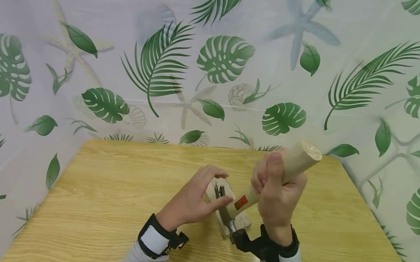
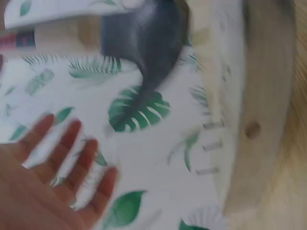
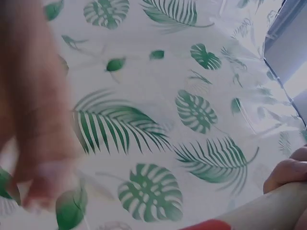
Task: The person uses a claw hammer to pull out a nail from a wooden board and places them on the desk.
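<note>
My right hand grips the thick pale wooden handle of a claw hammer, its thumb along the handle. The handle bears a red label and slants down to the dark hammer head, which overlaps a wooden block in the head view. In the left wrist view, thin nails stick out from one face of the block, near a round dark mark. Fingers spread and holding nothing, my left hand is beside the block's left side, thumb and fingers reaching over it in the head view.
A yellow wood-grain table lies under the block. Behind and at both sides hangs a white sheet printed with green leaves, starfish and shells. Both wrists wear black straps with camera mounts.
</note>
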`<state>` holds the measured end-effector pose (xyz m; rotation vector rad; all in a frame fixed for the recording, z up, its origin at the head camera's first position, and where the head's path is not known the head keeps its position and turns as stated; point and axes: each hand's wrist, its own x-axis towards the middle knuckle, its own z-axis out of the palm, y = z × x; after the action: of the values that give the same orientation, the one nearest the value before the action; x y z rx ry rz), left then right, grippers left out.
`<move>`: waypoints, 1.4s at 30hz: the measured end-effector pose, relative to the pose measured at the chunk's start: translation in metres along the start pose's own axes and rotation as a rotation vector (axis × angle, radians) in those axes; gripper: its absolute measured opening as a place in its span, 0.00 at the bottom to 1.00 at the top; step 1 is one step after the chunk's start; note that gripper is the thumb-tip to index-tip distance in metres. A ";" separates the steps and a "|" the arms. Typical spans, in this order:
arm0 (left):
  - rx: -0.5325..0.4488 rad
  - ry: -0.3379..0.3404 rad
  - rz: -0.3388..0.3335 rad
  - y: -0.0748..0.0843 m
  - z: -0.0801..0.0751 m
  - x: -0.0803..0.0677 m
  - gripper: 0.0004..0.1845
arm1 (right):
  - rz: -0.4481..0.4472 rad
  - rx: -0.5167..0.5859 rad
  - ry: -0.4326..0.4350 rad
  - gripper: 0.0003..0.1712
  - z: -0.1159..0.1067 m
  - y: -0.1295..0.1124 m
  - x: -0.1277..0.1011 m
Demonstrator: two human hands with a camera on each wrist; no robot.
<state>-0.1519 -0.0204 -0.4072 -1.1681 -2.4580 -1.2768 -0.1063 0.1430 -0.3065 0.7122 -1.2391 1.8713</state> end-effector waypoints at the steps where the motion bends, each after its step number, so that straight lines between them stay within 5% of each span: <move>1: 0.046 0.003 -0.045 -0.007 0.000 -0.001 0.24 | -0.006 -0.004 0.000 0.21 -0.003 -0.001 0.001; 6: 0.217 -0.137 -0.289 -0.039 0.005 -0.010 0.24 | -0.020 -0.131 -0.068 0.19 -0.014 0.002 0.004; 10: 0.233 -0.244 -0.379 -0.049 0.011 -0.013 0.26 | -0.002 -0.235 -0.109 0.18 -0.017 0.008 0.003; 21: 0.275 -0.248 -0.378 -0.053 0.012 -0.015 0.27 | 0.077 -0.251 -0.150 0.18 -0.017 0.030 0.003; 26: 0.260 -0.245 -0.372 -0.053 0.012 -0.016 0.26 | 0.250 -0.220 -0.167 0.22 -0.015 0.045 0.016; 31: 0.266 -0.227 -0.347 -0.054 0.011 -0.018 0.25 | 0.439 -0.380 -0.240 0.27 -0.002 0.079 0.036; 42: 0.313 -0.227 -0.342 -0.058 0.014 -0.017 0.25 | 0.600 -0.506 -0.326 0.31 0.011 0.136 0.052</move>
<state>-0.1768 -0.0397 -0.4601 -0.8822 -2.9861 -0.8097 -0.2475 0.1160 -0.3295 0.3925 -2.2264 1.7946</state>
